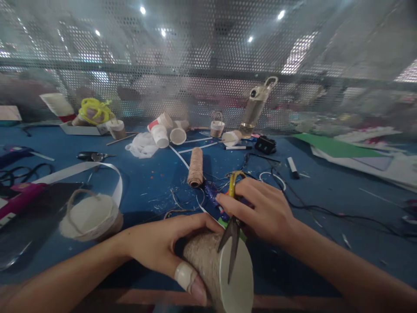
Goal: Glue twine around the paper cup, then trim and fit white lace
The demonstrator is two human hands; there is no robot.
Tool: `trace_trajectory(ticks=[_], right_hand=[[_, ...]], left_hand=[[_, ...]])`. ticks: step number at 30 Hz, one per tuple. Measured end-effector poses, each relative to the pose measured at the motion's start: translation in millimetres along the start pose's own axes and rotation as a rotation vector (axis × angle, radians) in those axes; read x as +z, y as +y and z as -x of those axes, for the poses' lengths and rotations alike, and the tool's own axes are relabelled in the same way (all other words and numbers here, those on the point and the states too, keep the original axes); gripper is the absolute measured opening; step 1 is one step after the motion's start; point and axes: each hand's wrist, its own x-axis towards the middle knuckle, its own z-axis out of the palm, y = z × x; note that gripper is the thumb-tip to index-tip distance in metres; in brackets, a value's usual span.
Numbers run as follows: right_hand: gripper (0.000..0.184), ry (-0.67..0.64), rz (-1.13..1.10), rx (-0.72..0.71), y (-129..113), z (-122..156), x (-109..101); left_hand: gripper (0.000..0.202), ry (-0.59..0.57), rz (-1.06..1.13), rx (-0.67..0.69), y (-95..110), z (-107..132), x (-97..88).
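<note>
My left hand [169, 243] wraps around a cup covered in brown twine [205, 261], tipped on its side near the table's front edge. Its flat, pale round end [237, 278] faces right. Tape is wound around my left thumb. My right hand [263, 208] grips scissors [232, 243] with a yellow handle. The blades are parted and point down over the rim of the pale end. Whether they touch the twine, I cannot tell. Just beyond my hands lies a spool of brown twine [196, 167].
A small basket with a twine handle [93, 213] stands at left, beside white ribbon [78, 169] and a pink glue gun [22, 195]. Paper cups [160, 135], a tilted bottle [254, 108] and a perforated metal screen [195, 78] are at the back. Black cables [325, 211] cross the right side.
</note>
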Motion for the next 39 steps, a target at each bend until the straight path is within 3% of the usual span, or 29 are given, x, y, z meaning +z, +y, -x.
trace_trajectory(ticks=[10,25,39], right_hand=[[0.024,0.049,0.087,-0.118,13,-25,-4],[0.015,0.068,0.045,-0.124,11,-15,3],[0.002,0.089,0.029,-0.143,10,-13,3]], left_hand=[[0.063,0.062,0.05,-0.072,7,3,-2.1],[0.071,0.002,-0.066,0.014,-7,5,-6.5],[0.073,-0.03,-0.095,-0.003,-9,4,-6.1]])
